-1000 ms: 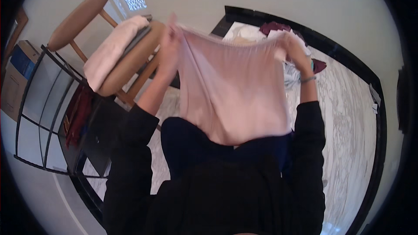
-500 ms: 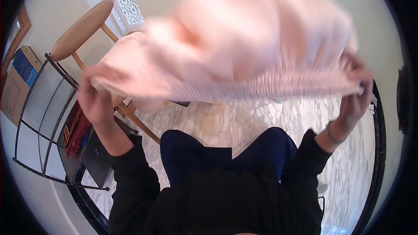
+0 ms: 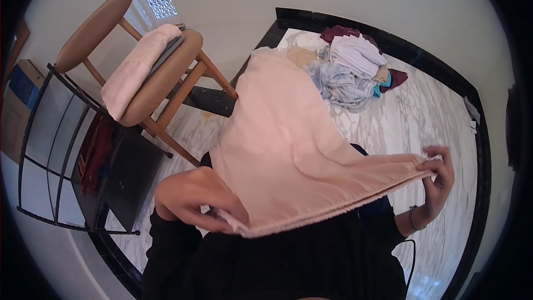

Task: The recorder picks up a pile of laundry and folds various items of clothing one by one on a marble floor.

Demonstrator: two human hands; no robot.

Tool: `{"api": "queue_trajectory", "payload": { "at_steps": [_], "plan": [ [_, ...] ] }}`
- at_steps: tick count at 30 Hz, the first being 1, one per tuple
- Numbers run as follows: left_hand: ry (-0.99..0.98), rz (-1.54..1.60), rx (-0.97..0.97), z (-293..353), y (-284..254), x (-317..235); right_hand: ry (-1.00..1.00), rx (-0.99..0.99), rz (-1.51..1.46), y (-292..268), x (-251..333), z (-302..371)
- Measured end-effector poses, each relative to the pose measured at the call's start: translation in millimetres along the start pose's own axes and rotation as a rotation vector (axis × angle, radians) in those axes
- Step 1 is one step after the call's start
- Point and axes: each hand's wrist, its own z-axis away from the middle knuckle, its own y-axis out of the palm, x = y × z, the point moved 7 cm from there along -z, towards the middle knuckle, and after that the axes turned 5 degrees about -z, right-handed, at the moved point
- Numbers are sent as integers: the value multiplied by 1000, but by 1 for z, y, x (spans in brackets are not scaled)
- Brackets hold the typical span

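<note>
A pale pink garment point(image 3: 283, 128) with a gathered elastic waistband is spread out over my lap. Its waistband lies toward me and its body runs forward, narrowing at the far end; whether it is trousers or a skirt I cannot tell. My left hand point(image 3: 200, 200) pinches the left end of the waistband close to my body. At the other end, my right hand point(image 3: 438, 172) grips the band between thumb and fingers, held a little higher, so the edge slants up to the right. My knees are mostly hidden beneath the cloth.
To the left stands a wooden chair point(image 3: 191, 50) with folded pink and grey clothes point(image 3: 139, 69) on its seat. A black metal rack point(image 3: 53, 169) is nearer me. A heap of clothes point(image 3: 355, 66) lies on the marble floor ahead, by the wall.
The pink garment was billowing up in the air and is now lowered onto my lap. Both hands came down with it, still on the waistband. The chair and clothes heap are now uncovered.
</note>
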Motion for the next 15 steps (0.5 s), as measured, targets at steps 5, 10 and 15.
{"api": "queue_trajectory", "payload": {
  "at_steps": [5, 10, 15],
  "plan": [
    [59, -197, -75, -37, 3, 6, 49, -276, 61, 20, -32, -23],
    [-113, -412, -312, -75, -12, 46, 22, -122, -536, 109, -30, -52],
    [-22, -391, -587, -92, -25, 72, -2, 296, -921, 184, 36, -54]
  ]
}}
